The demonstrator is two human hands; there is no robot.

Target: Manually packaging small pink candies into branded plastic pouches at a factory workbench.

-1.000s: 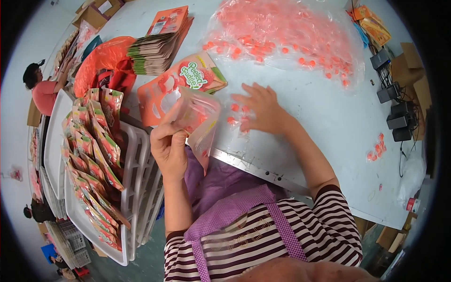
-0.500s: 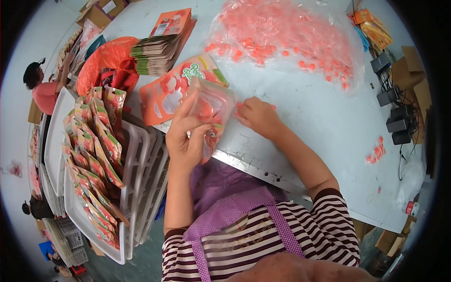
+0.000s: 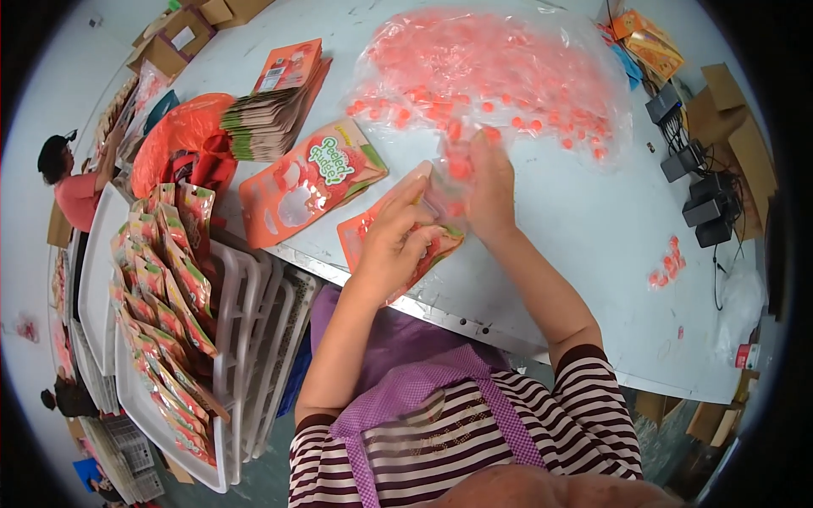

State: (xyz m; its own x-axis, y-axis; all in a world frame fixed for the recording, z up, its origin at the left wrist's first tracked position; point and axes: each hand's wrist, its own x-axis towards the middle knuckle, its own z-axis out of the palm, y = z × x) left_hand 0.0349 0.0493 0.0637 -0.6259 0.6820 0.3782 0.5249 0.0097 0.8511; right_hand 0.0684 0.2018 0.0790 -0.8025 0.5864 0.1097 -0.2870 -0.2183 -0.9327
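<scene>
My left hand [image 3: 398, 241] is closed on a red and green printed pouch [image 3: 360, 227], pressing it down at the table's near edge. Just beside it, my right hand [image 3: 492, 186] grips small clear packets with red pieces [image 3: 458, 161], partly smeared by motion, at the pouch's upper right side. Whether any packet is inside the pouch, I cannot tell. Another printed pouch [image 3: 296, 190] lies flat to the left. Beyond it is a stack of flat pouches [image 3: 269, 118]. At the back lies a large clear bag [image 3: 491, 72] full of red-and-clear packets.
White stacked trays [image 3: 246, 339] stand at the left, the top one holding several upright pouches [image 3: 169, 296]. An orange plastic bag [image 3: 182, 127] sits behind. To the right are black power adapters [image 3: 707, 203], a cardboard box [image 3: 732, 127] and a few loose red packets [image 3: 669, 264].
My left hand has lowered the pouch from a raised, upright hold to the table. My right hand has lifted red packets off the table and moved up and right. The view has shifted slightly.
</scene>
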